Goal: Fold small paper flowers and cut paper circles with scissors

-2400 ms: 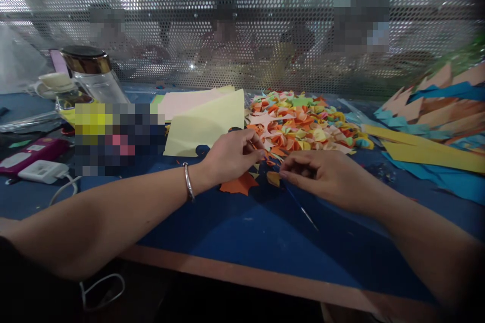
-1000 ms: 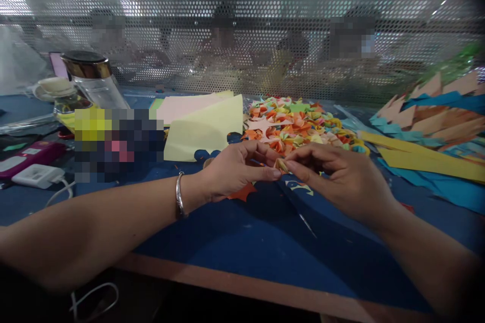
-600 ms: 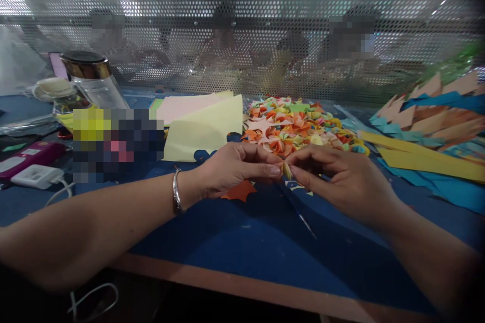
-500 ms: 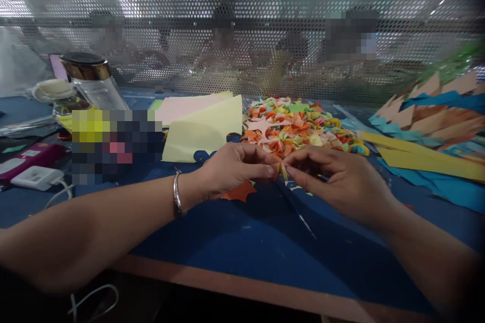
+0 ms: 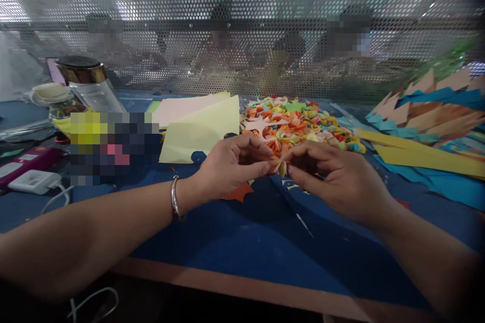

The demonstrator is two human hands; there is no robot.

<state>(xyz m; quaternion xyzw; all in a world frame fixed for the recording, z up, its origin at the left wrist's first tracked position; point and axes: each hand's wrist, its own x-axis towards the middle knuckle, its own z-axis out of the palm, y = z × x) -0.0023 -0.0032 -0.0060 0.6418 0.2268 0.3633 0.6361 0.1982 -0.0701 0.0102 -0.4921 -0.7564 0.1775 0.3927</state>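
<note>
Left hand and right hand pinch a small folded yellow-orange paper piece between thumbs and fingers, one at each side, just above the blue surface. Silver bangle on left wrist. Beyond the hands: heap of multicoloured folded paper, with a pale pink cut-out on its near left part. Pale yellow sheet, round notch at its lower edge, overlaps a pink sheet. Orange scrap lies below left hand; thin pointed tool, tip toward the near edge. Yellow strips over blue paper, far right.
</note>
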